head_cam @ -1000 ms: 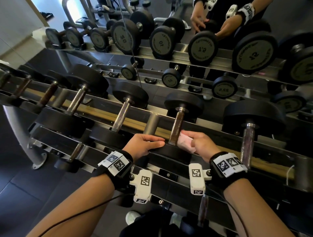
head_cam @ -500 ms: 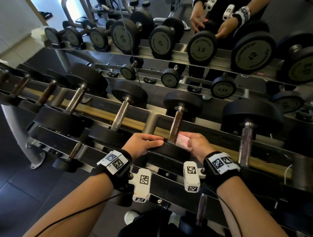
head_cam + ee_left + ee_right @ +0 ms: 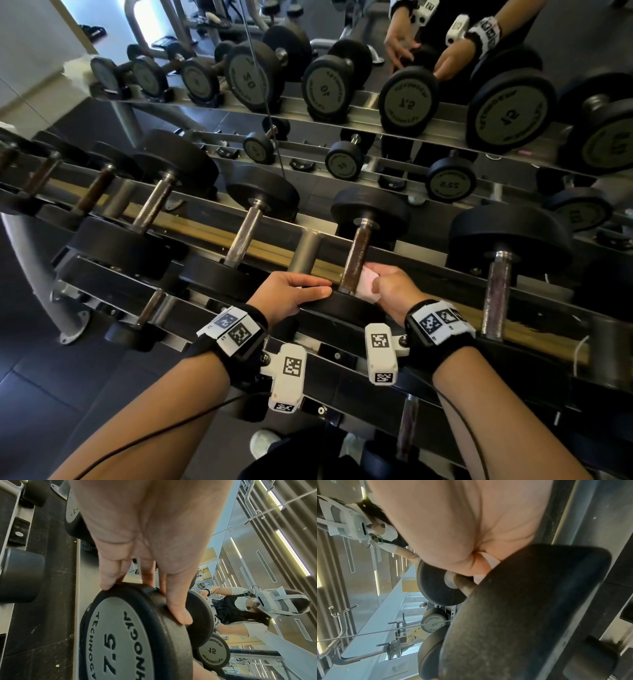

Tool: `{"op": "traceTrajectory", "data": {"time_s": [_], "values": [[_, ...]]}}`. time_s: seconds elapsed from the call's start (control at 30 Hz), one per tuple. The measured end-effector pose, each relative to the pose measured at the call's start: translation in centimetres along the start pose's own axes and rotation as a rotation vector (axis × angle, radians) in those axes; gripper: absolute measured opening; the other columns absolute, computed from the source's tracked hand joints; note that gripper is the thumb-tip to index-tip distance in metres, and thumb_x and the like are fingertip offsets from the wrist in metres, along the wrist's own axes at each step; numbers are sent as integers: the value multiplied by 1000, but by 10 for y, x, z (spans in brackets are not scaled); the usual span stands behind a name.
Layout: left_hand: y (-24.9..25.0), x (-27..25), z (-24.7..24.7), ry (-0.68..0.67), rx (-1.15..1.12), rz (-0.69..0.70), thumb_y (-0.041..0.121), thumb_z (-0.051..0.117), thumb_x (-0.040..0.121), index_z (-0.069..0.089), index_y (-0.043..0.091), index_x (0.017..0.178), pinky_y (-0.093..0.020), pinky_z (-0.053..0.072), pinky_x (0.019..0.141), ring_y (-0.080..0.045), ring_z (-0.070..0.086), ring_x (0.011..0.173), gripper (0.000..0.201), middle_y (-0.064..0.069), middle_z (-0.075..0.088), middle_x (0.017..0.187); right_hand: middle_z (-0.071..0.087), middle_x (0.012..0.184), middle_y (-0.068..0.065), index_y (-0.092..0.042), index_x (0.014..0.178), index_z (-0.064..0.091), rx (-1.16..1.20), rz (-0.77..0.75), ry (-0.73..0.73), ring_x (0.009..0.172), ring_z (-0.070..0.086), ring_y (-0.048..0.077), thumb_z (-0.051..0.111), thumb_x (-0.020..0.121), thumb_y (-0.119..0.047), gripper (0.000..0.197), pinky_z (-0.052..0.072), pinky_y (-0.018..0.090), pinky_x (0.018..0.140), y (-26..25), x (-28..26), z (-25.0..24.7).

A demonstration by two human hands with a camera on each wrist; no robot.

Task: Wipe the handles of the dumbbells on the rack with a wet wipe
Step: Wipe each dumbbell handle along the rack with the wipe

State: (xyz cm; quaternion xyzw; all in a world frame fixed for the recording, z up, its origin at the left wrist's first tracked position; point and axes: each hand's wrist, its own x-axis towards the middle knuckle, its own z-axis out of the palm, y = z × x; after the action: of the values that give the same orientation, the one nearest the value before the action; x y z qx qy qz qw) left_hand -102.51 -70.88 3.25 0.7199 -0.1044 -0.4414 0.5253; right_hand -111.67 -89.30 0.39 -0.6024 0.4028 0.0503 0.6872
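Note:
A black 7.5 dumbbell lies across the rack with a rusty brown handle. My right hand grips a pale pink wet wipe and presses it against the near end of that handle. In the right wrist view the wipe peeks from under my curled fingers beside the handle. My left hand rests on the rim of the dumbbell's near head, fingers straight over its edge.
More dumbbells sit on the rack: one with a steel handle to the left and a heavier one to the right. A mirror behind shows the rack and my own hands. Dark tiled floor lies lower left.
My right hand with the wipe has slid a little toward the near end of the rusty handle. The left hand stays on the dumbbell head.

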Motion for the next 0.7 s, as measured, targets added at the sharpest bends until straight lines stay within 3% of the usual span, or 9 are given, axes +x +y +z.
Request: {"op": "traceTrajectory", "data": {"time_s": [0.1,0.2,0.33,0.4,0.53,0.57,0.63,0.7], "values": [[1,0,0,-1,14,-1,20,75,83,76,22,104,-16,55,70,-4,72,88,21,5,76,97,65,116,13,-8,129,60,109,-6,-6,107,61,28,31,88,16,55,50,46,96,-2,-1,-4],[0,2,-1,-3,23,2,22,76,83,76,21,107,-18,56,73,-6,72,92,24,3,76,101,49,142,15,-10,144,45,343,-17,48,125,52,34,25,90,20,66,45,53,103,-16,13,-10],[-3,3,-2,1,39,7,24,76,83,77,24,106,-18,55,73,-7,72,92,23,3,76,101,42,150,13,-15,147,41,420,-34,62,131,47,32,26,92,19,66,43,50,107,-24,18,-15],[-3,4,-3,0,37,10,24,76,82,77,24,105,-18,55,73,-6,72,92,23,4,76,100,45,148,12,-12,146,43,365,-43,55,131,48,31,27,89,21,68,40,49,110,-15,9,-11],[-3,4,-3,-9,31,11,22,76,83,76,22,106,-18,55,73,-7,72,92,23,5,76,99,66,115,8,-10,135,55,132,-32,-9,103,62,19,32,89,17,58,51,35,92,6,-10,-1],[-3,4,-3,-11,29,10,21,75,83,76,22,106,-17,55,71,-6,72,91,23,6,76,98,67,114,9,-8,134,56,108,-26,0,105,62,21,33,90,16,55,50,37,96,5,-9,-1],[-3,4,-3,-15,26,11,21,76,83,77,22,106,-15,55,69,-4,72,89,23,6,76,96,61,128,15,-7,136,55,144,-2,39,117,58,30,33,91,15,54,45,47,105,-1,0,-4],[-4,4,-3,-17,26,13,21,76,83,77,22,105,-15,55,69,-4,72,89,23,7,76,96,55,133,11,-9,140,50,296,3,68,120,55,30,29,91,18,59,46,49,103,-14,12,-8]]}}
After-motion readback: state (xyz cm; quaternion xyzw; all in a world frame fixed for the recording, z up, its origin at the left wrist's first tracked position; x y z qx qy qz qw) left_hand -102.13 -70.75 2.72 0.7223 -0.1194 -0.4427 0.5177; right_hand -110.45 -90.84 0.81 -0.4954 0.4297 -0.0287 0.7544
